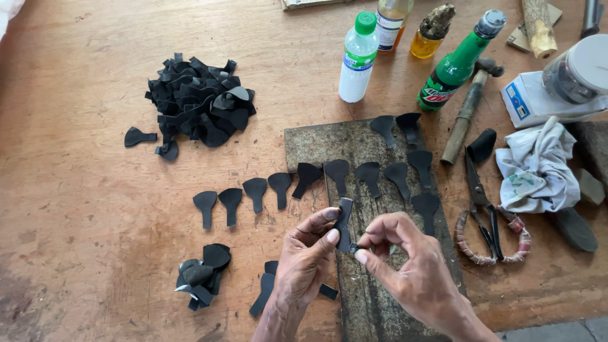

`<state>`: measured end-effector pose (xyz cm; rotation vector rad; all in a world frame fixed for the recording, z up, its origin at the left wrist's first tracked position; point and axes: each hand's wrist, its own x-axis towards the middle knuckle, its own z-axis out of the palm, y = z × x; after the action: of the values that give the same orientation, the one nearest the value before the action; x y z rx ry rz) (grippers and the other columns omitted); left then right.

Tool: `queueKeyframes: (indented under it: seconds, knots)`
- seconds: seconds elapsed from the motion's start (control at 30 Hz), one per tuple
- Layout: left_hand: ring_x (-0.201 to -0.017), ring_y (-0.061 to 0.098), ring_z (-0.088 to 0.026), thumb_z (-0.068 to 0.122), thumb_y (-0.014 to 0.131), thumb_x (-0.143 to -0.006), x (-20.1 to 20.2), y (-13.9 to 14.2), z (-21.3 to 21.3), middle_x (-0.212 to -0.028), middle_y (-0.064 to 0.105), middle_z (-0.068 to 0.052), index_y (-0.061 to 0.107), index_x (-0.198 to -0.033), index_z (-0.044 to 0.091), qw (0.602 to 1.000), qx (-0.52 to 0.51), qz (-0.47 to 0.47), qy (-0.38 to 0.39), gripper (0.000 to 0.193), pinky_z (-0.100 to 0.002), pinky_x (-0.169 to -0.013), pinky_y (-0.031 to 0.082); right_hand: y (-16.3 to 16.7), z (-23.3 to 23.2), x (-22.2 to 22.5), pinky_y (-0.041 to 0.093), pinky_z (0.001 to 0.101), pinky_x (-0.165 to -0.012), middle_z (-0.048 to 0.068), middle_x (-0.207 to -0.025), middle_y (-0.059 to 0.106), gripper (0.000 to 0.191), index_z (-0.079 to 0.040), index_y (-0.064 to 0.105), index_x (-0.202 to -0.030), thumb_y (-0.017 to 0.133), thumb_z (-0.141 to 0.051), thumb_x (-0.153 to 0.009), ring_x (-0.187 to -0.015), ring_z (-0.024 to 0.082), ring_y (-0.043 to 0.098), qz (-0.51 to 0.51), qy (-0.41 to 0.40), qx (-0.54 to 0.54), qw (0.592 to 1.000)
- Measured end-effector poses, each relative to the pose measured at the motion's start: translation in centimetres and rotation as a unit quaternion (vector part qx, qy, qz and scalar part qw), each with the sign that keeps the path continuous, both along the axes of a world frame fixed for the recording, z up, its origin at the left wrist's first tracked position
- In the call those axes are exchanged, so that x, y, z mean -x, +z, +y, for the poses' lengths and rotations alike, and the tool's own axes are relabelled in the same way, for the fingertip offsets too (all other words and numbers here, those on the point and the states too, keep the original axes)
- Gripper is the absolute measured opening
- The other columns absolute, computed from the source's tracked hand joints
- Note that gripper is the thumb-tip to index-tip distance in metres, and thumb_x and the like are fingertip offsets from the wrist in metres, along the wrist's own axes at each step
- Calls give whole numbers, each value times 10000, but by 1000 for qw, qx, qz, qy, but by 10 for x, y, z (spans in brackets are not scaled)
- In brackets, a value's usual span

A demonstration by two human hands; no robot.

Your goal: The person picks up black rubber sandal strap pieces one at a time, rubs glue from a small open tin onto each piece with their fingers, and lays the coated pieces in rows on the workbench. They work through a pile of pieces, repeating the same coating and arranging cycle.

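My left hand (304, 259) pinches a small black leather strip (344, 218) between thumb and fingers, holding it upright over a dark worn work slab (373, 304). My right hand (411, 269) grips the strip's lower end with thumb and forefinger. Just beyond the hands lies a curved row of black paddle-shaped leather pieces (278, 187), some on the slab, some on the wooden table (82, 209). A few black strips (265, 291) lie under my left wrist.
A big heap of black cut pieces (196, 104) sits at the back left, a small heap (202, 275) near left. Bottles (356, 60), a green bottle (457, 63), a hammer (472, 104), scissors (484, 209) with wrapped handles, a white rag (538, 168) and a jar (579, 73) crowd the right.
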<state>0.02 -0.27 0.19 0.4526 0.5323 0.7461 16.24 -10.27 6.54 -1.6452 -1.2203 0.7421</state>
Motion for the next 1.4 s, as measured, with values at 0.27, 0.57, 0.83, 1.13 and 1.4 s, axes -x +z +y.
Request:
queueKeyframes:
  seconds: [0.27, 0.57, 0.83, 1.13, 1.4]
  knots:
    - [-927, 702, -155, -64, 738, -885, -2, 0, -1, -1044, 736, -149, 670, -1248, -81, 1000, -23, 15, 12, 370, -276, -830, 605, -4, 12, -3, 665, 290, -701, 52, -894, 766, 252, -94, 622, -1030, 775, -202, -862, -788, 142, 752, -25, -35, -16, 999]
    - [-918, 704, -161, -66, 726, -886, -2, 0, -3, -1036, 747, -145, 683, -1236, -69, 999, -24, 23, 4, 353, -291, -830, 596, 0, 16, -11, 662, 289, -733, 60, -922, 772, 281, -83, 619, -1043, 788, -180, -841, -829, 146, 761, -33, -41, -4, 999]
    - [-914, 699, -153, -52, 742, -875, -1, -3, -4, -1054, 749, -138, 684, -1262, -61, 995, -32, 69, 69, 392, -278, -817, 585, -9, 3, 9, 663, 299, -693, 51, -906, 769, 265, -86, 624, -1010, 800, -177, -834, -776, 147, 749, -41, -12, -1, 999]
    - [-930, 724, -150, -13, 782, -765, -4, 16, 1, -1027, 745, -92, 570, -1372, 36, 994, -2, 92, 54, 645, -300, -832, 626, -16, 3, 9, 665, 275, -706, 75, -927, 759, 290, -72, 607, -1048, 794, -165, -847, -807, 150, 750, -6, -65, -49, 997]
    - [-740, 587, -105, 62, 874, -830, 9, 9, 2, -889, 711, -79, 681, -1203, -25, 994, 14, 80, -75, 429, -223, -611, 445, -6, 8, -5, 661, 277, -763, 90, -982, 746, 304, -60, 580, -1092, 769, -170, -881, -875, 158, 749, -1, -73, -80, 994]
